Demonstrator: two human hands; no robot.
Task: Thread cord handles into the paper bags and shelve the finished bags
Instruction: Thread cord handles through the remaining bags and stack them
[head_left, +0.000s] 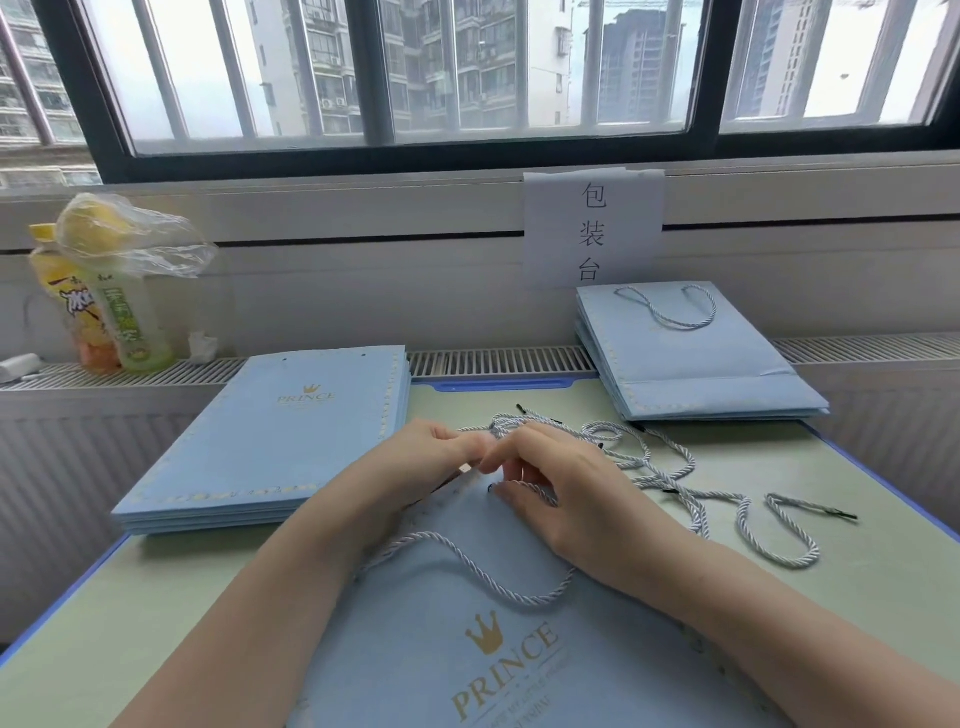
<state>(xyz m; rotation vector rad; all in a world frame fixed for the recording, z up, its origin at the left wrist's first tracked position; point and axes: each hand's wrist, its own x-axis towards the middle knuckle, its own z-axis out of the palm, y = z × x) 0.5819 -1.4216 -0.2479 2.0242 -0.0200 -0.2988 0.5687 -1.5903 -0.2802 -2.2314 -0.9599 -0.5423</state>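
I am pinching a cord (467, 540) with my left hand (415, 457) and right hand (561, 493) at the top edge of the paper bag (467, 649) lying at the table's (156, 597) near edge.

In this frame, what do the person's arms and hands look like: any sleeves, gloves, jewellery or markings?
Both forearms are bare up to the frame edge, with no sleeves visible. The left hand and right hand wear no gloves, and no rings, watch, bracelets or markings show. The nails look short and unpainted.
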